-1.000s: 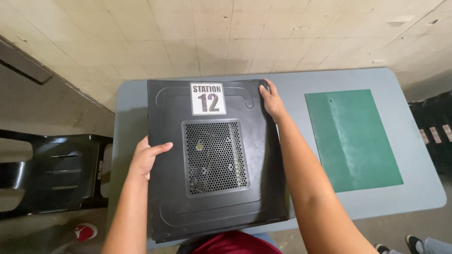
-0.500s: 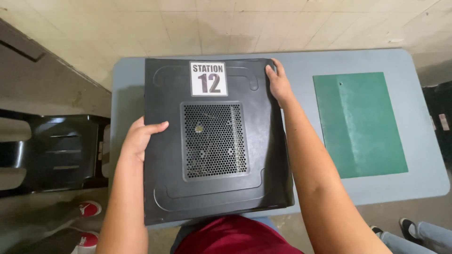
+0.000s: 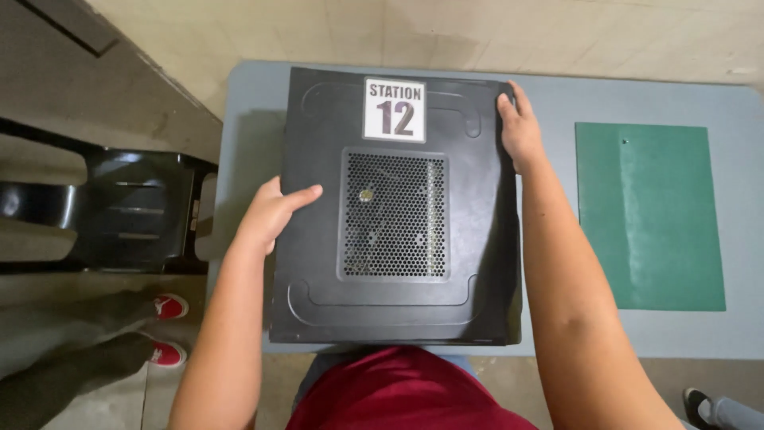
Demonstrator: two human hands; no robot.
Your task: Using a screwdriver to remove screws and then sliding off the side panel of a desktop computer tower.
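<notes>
Item under inspection: a black computer case (image 3: 398, 207), lying flat on its side on a grey table (image 3: 637, 95), side panel facing up. The panel is matt black sheet metal with pressed ribs near its edges, a rectangular honeycomb vent grille (image 3: 394, 215) at the centre and a white square label (image 3: 394, 109) above the grille, toward the far edge. Fine dust and light scuffs show on the surface.

The left hand (image 3: 270, 215) is clasped on the case's left edge at mid-length, thumb lying across the top panel, fingers wrapped down the side out of view. The right hand (image 3: 519, 127) grips the far right corner, fingers curled over the edge, palm on the panel's margin.

Edges: the case's near edge overhangs or meets the table's near edge, close to the person's red shirt (image 3: 398, 398). Its far edge sits just short of the table's far edge.

Open room: outward of the left hand, a narrow strip of bare table, then the table's edge; beyond it a black plastic chair (image 3: 119, 207), and red shoes (image 3: 167, 330) on the floor. Outward of the right hand, a band of bare table, then a green mat (image 3: 649, 215) lying flat, well apart from the case.
</notes>
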